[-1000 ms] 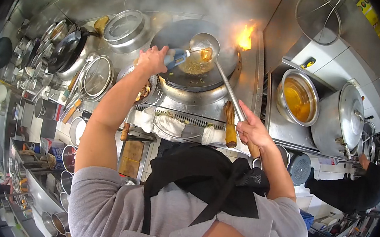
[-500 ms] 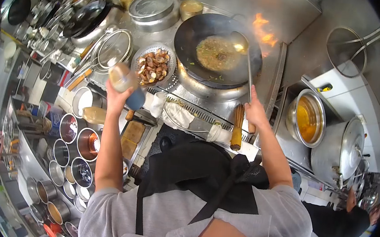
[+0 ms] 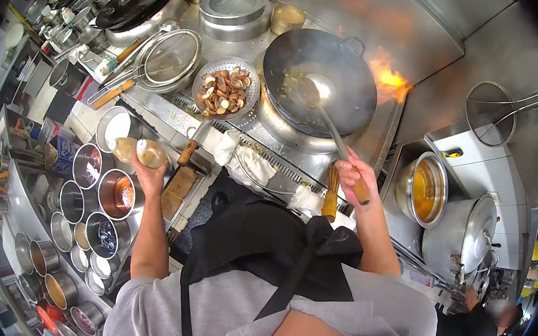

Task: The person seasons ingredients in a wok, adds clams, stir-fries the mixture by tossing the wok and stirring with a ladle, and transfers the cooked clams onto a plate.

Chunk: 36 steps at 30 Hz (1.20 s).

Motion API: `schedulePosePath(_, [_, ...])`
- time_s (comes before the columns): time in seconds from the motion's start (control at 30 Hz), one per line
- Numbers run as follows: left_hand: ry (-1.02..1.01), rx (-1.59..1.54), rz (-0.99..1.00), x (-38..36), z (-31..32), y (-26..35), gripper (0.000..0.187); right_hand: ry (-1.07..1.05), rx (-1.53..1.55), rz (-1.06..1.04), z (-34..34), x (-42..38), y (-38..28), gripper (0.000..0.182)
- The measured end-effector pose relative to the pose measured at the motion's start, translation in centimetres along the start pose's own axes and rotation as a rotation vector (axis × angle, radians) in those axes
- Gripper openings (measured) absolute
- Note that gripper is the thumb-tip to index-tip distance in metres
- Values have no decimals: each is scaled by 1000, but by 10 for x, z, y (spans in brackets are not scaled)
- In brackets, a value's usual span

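Observation:
My left hand (image 3: 149,178) is closed around a squeeze bottle (image 3: 152,154) with a pale brownish content. A second, similar bottle (image 3: 124,149) stands right beside it, by the sauce pots. My right hand (image 3: 356,177) grips the handle of a long ladle (image 3: 333,130). The ladle's bowl is down in the black wok (image 3: 355,69), over a little sauce with bits in it (image 3: 295,87). Left of the wok, a perforated strainer (image 3: 249,108) with a wooden handle holds brown and white food pieces (image 3: 225,91). A bamboo brush (image 3: 331,197) stands close to my right hand.
Flames (image 3: 391,80) rise behind the wok's right side. Several metal pots (image 3: 119,194) of sauces and seasonings stand at left. A bowl of orange liquid (image 3: 437,197) and a large lidded pot (image 3: 455,233) are at right. Another person (image 3: 471,330) works at lower right.
My left hand has brought its bottle from near the strainer down and left to the other bottle. The ladle's bowl has moved from the wok's right side into its middle. The view has shifted.

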<state>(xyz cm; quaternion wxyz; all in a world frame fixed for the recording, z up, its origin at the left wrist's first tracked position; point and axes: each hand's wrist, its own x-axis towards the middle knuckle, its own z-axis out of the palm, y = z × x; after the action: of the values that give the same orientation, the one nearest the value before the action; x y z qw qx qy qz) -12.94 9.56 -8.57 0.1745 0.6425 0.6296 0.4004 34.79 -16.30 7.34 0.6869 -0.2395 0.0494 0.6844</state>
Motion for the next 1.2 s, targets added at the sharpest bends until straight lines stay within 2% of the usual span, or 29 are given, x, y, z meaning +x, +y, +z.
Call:
schedulePosePath(0.07, [-27, -12, -19, -4, 5, -11, 99, -4, -57, 0, -5, 17, -12, 37])
schedulePosePath(0.13, [-54, 6, -125, -7, 3, -18, 99, -4, 153, -19, -1, 29, -21, 35])
schedulePosePath(0.17, [-54, 6, -130, -8, -2, -23, 99, 36, 92, -54, 0, 31, -20, 34])
schedulePosePath(0.23, [-255, -212, -128, -10, -19, -33, 86, 122, 14, -109, 13, 29, -5, 31])
schedulePosePath(0.27, [-255, -209, -134, -7, -26, -47, 86, 206, -56, -167, 19, 27, 1, 29])
schedulePosePath(0.33, [-360, -393, -249, -6, -48, -71, 61, 236, 2, -147, 17, 25, -17, 25])
schedulePosePath(0.37, [-239, -441, -208, -7, -58, -73, 50, 165, 116, -87, 14, 25, -31, 25])
schedulePosePath(0.4, [-192, -478, -293, 0, -71, -67, 47, 98, 231, -25, 13, 26, -42, 24])
schedulePosePath(0.47, [-87, -411, -351, 14, -83, -67, 45, 48, 123, -84, -7, 41, -52, 26])
schedulePosePath(0.5, [-62, -400, -317, 22, -81, -81, 47, 121, 2, -170, -11, 47, -47, 34])
schedulePosePath(0.53, [-31, -386, -284, 30, -77, -101, 49, 110, -4, -125, -8, 51, -39, 34])
schedulePosePath(0.6, [8, -170, -218, 44, -69, -115, 56, 383, -450, -238, 8, 50, -18, 48])
schedulePosePath(0.63, [-19, -94, -300, 46, -77, -75, 64, 415, -500, -227, 16, 47, -12, 50])
schedulePosePath(0.67, [44, -56, -134, 50, -67, -89, 68, 447, -551, -220, 17, 43, -10, 51])
schedulePosePath(0.77, [-9, 315, -64, 58, -56, -85, 85, 315, -570, -144, -16, 42, -34, 60])
schedulePosePath(0.83, [-72, 305, -149, 57, -56, -70, 94, 543, -1433, -236, -26, 40, -31, 69])
schedulePosePath(0.87, [-98, 296, -187, 59, -57, -66, 97, 537, -1439, -231, -37, 34, -31, 69])
schedulePosePath(0.9, [-96, 293, -190, 60, -58, -62, 97, 580, -1702, -311, -51, 24, -30, 74])
schedulePosePath(0.97, [-105, 290, -204, 61, -56, -56, 104, 625, -1968, -399, -61, -3, -25, 78])
schedulePosePath(1.03, [-82, 301, -225, 65, -51, -56, 107, 822, -2283, -420, -51, -40, 2, 86])
schedulePosePath(1.1, [-8, 341, -226, 72, -36, -63, 113, 857, -2302, -421, -79, -69, 11, 86])
schedulePosePath(1.13, [28, 347, -134, 76, -28, -71, 112, 881, -2322, -424, -94, -79, 16, 85])
schedulePosePath(1.2, [-18, 267, -138, 85, -24, -67, 109, 904, -2252, -338, -109, -88, 21, 85])
